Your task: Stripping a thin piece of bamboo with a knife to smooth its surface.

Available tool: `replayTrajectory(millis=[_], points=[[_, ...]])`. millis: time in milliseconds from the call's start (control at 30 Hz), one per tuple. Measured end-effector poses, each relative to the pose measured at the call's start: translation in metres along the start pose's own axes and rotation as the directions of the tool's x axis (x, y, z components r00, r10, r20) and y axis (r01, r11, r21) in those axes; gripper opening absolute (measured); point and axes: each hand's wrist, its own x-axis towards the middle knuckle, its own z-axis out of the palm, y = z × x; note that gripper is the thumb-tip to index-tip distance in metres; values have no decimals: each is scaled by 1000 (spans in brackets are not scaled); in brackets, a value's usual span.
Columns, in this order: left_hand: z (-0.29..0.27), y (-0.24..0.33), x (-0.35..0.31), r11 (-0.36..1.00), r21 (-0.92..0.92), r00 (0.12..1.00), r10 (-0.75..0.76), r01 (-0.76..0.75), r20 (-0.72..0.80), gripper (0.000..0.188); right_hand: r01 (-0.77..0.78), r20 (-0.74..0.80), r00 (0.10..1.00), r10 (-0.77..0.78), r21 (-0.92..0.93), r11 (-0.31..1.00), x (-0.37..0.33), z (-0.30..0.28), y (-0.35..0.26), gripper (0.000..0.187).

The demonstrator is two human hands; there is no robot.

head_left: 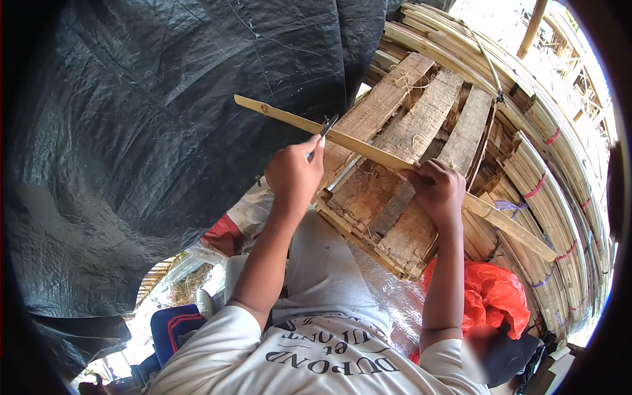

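Note:
A long, flat bamboo strip (368,150) runs slantwise in front of me, from the upper left down to the right. My right hand (438,189) is closed round its middle, above a wooden crate. My left hand (294,170) is a fist round a small knife (329,125), whose dark blade meets the strip's left part; most of the handle is hidden in my fingers. Under the strip lies the slatted crate (416,122) of rough planks, with fibrous shavings on its slats.
Bundles of bamboo strips (543,178), tied with red and purple cords, are stacked along the right. A black tarpaulin (164,131) hangs at the left. An orange-red plastic bag (490,296) lies beside my right arm. Dark blue cloth (172,332) with red stripes is at the lower left.

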Motion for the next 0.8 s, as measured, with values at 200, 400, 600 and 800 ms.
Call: replayTrajectory(millis=[200,400,600,800], points=[[6,-23,11,993,20,992,121,-120,-28,25,14,-31,999,-14,18,1000,0,-2,0,18],[2,-11,-6,994,-75,990,91,-83,106,27,-3,-55,999,2,-11,1000,-5,-3,4,17],[-10,-23,8,996,76,998,-46,42,49,28,23,-56,998,-23,-16,1000,-4,-1,2,21],[-15,-16,11,999,-8,999,-35,36,26,28,5,-76,997,-5,-5,1000,-4,-1,4,22]])
